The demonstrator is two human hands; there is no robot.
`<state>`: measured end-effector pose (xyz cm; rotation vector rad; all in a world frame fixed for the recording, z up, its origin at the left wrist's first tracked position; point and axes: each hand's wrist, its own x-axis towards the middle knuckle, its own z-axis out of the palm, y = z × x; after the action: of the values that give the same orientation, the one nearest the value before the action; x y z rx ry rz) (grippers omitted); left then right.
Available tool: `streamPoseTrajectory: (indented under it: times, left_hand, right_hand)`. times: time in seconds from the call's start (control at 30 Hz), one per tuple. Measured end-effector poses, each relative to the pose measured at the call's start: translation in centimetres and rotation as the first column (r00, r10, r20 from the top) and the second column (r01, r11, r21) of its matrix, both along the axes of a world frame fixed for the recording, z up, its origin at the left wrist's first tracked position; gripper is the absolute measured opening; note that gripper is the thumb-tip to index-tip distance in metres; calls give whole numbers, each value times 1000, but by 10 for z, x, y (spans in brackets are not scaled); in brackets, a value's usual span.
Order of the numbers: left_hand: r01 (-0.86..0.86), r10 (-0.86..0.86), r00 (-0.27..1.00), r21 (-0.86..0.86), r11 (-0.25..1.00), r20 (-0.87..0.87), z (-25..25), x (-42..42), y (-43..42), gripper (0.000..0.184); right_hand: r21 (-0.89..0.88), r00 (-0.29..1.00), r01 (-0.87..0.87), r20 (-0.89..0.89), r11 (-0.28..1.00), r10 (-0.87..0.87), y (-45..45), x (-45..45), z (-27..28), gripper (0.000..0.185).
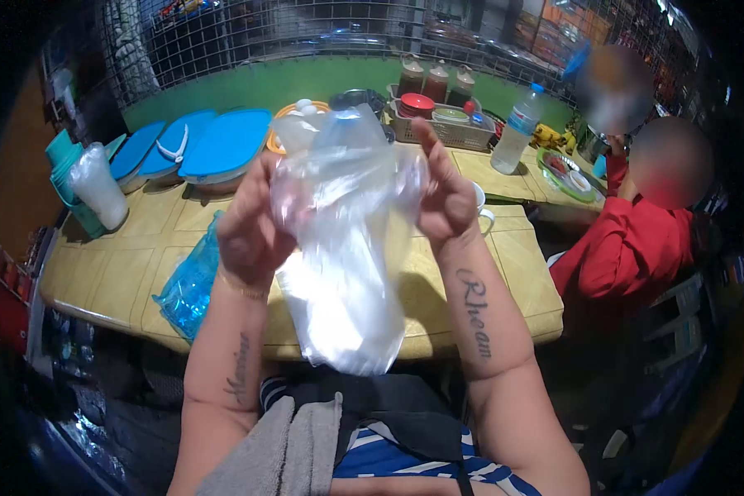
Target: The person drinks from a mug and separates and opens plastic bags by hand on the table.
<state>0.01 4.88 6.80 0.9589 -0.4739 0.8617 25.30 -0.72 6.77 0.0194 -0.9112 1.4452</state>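
Clear plastic bag point(343, 273): hangs over the table's point(527, 281) near edge.
Left hand point(252, 219): curled, gripping one side of the bag.
Right hand point(452, 194): half open at the other side; you can't tell how firmly.
Tearing: pulling too hard could split your bag.

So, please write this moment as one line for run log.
Clear plastic bag: held up between left hand and right hand | exact grip: unclear | blue plastic bag, blue-lidded containers: on table
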Motion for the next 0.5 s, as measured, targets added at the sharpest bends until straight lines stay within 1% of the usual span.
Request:
streamPoseTrajectory:
  times: [0.07, 0.13, 0.17, 0.27, 0.3, 0.33, 0.4, 0.5]
  left_hand:
    - [-44, 55, 998, -273, 961, 35, 12, 6, 19, 41]
    - [-45, 57, 997, -238, 970, 46, 26, 16, 39, 46]
    - [-131, 133, 991, -243, 961, -8, 34, 21, 44, 46]
    - [-108, 91, 992, -210, 972, -91, 20, 26, 80, 49]
    - [-153, 121, 985, -310, 938, -120, 13, 29, 81, 46]
    - [-172, 117, 979, -371, 913, -166, 0, 29, 85, 45]
    - [-215, 98, 962, -483, 849, -256, -26, 25, 94, 42]
    - [-211, 50, 941, -463, 861, -335, -54, 19, 80, 39]
  right_hand:
    - [-17, 994, 63, -86, 998, -64, 18, 1, 20, 45]
    - [-1, 996, 49, -74, 999, -48, 37, 11, 32, 44]
    - [27, 996, -3, -90, 1000, 5, 57, 24, 26, 45]
    - [-151, 987, 63, -139, 986, -84, 77, 23, 25, 44]
    - [-149, 989, 7, -148, 989, -29, 91, 30, 12, 44]
    - [-180, 988, 31, -141, 983, -57, 88, 27, 5, 41]
    - [-286, 983, 3, -174, 958, -55, 87, 28, -20, 39]
    - [-474, 971, -3, -211, 880, -111, 72, 23, -54, 42]
